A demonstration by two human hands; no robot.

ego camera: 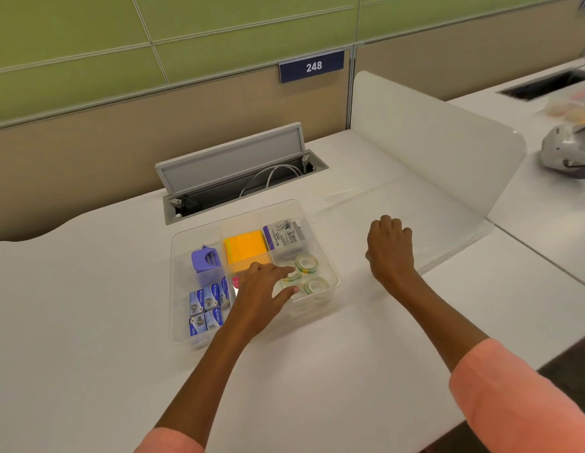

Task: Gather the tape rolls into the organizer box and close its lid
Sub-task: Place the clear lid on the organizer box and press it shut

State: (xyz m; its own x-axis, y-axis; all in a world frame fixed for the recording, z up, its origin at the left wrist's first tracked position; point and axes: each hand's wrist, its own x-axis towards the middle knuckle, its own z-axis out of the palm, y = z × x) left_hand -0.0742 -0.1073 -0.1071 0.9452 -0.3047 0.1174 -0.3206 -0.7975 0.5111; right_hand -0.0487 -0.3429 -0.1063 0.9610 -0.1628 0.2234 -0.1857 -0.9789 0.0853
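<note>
The clear organizer box [320, 243] stands on the white desk, lid off. Three clear tape rolls lie in its front right compartment: one at the back [308, 263], one at the front [317, 285], and one on the left [292, 278] partly under my fingers. My left hand [261, 295] reaches over the box, with fingertips and thumb pinched around that left roll. My right hand [390, 250] rests right of the box with fingers curled under. A faint clear sheet, possibly the lid [447, 223], lies flat beneath and beyond it.
The box also holds orange sticky notes [247, 248], a purple dispenser [204, 261], blue staple boxes [206, 308] and a labelled pack [283, 235]. An open cable hatch [238, 171] sits behind the box. A white divider panel [431, 142] stands at the right.
</note>
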